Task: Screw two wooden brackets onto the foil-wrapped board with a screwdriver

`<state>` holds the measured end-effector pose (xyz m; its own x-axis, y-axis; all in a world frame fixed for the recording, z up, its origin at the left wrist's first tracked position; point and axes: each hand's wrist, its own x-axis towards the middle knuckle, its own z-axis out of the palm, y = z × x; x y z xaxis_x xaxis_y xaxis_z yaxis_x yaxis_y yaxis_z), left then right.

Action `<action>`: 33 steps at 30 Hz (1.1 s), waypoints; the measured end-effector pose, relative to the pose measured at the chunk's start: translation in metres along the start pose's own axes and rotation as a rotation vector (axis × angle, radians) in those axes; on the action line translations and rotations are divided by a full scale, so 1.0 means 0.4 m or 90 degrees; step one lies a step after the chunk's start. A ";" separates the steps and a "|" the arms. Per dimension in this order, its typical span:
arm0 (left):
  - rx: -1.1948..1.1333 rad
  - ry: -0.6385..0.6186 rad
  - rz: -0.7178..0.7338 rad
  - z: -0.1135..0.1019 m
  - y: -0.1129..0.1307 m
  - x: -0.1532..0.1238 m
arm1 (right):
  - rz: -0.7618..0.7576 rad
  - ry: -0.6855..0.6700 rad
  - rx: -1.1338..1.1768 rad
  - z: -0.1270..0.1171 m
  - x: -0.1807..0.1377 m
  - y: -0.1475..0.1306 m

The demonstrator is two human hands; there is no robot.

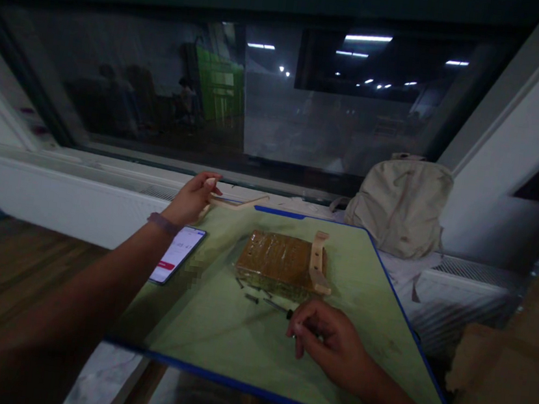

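My left hand (195, 197) reaches to the far left corner of the green table (214, 333) and is closed on the end of a long pale wooden strip (240, 203). My right hand (326, 340) rests near the table's middle, fingers curled around the handle of a small screwdriver (279, 307). Just beyond it lies a flat brown wooden panel (276, 260) with a pale wooden bracket piece (318, 262) on its right edge. Several small dark screws (252, 292) lie in front of the panel.
A lit smartphone (178, 254) lies at the table's left edge. A beige backpack (402, 202) leans on the window sill at the back right. A dark window spans the back; a white radiator ledge runs below it. Cardboard stands at the right.
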<state>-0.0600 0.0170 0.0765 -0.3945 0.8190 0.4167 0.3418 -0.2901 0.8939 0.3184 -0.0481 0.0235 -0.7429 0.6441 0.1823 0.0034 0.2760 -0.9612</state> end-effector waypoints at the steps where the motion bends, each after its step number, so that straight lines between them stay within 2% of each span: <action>1: -0.130 0.005 -0.009 0.013 0.021 -0.011 | 0.014 -0.015 0.000 -0.001 0.000 -0.002; 3: -0.320 -0.009 -0.048 0.039 0.061 -0.032 | 0.035 -0.054 0.004 -0.002 0.000 -0.005; 6: -0.474 -0.078 -0.106 0.073 0.114 -0.065 | 0.048 -0.117 0.017 -0.005 0.001 -0.005; 11: -0.500 -0.231 -0.176 0.120 0.184 -0.129 | 0.072 -0.178 -0.009 -0.010 0.001 -0.013; 14: -0.486 -0.332 -0.176 0.143 0.217 -0.159 | 0.070 -0.203 -0.015 -0.014 -0.001 -0.017; 17: -0.484 -0.387 -0.164 0.162 0.234 -0.173 | 0.070 -0.223 0.016 -0.019 -0.002 -0.016; 25: -0.555 -0.364 -0.087 0.223 0.210 -0.160 | 0.038 -0.210 0.090 -0.030 0.003 -0.006; 28: -0.519 -0.328 -0.068 0.253 0.194 -0.144 | 0.005 -0.222 0.101 -0.033 0.005 -0.002; 33: -0.421 -0.296 -0.007 0.315 0.149 -0.096 | 0.008 -0.228 0.109 -0.035 -0.002 -0.007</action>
<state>0.0830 0.0307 0.0929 0.0496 0.9033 0.4261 -0.2928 -0.3947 0.8709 0.3284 -0.0392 0.0291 -0.9301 0.3484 0.1160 -0.0754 0.1279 -0.9889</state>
